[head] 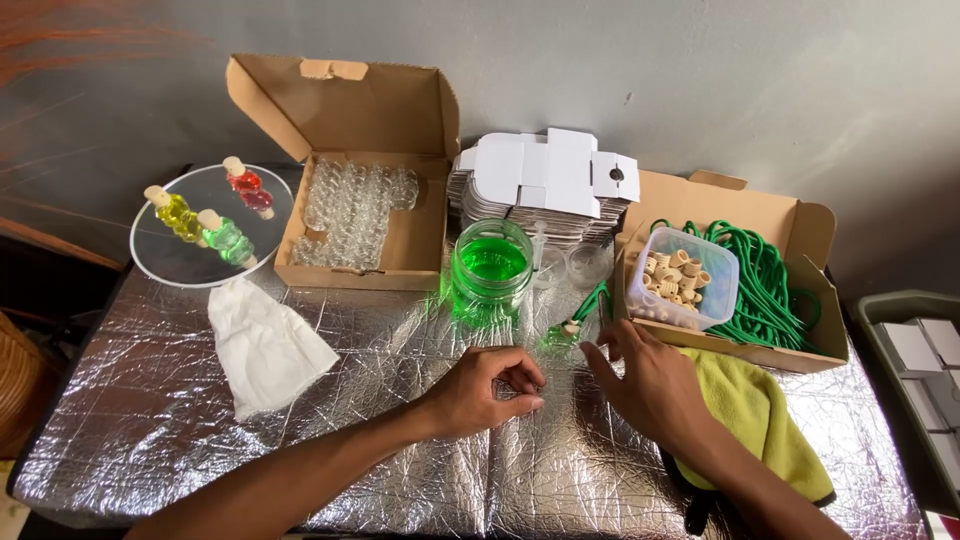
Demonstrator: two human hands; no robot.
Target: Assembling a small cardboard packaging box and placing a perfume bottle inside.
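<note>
My left hand (490, 390) rests on the foil-covered table (200, 430) with its fingers curled in and thumb against the fingertips; nothing shows inside it. To its right, my right hand (640, 375) lies with fingers apart, its index finger just short of a small bottle of green liquid (560, 335). That bottle lies on the foil with a pale cap and a green cord attached. Just behind both hands stands a glass jar of green liquid (490, 270).
Behind are an open cardboard box of empty small bottles (350, 215), a stack of flat white cartons (545, 185) and two clear cups (570, 268). A round tray (160, 255) holds three filled bottles. A box with green cords (770, 285) and a tub of wooden caps (680, 278) stands right. A white cloth (265, 345) and a yellow cloth (750, 410) also lie on the table.
</note>
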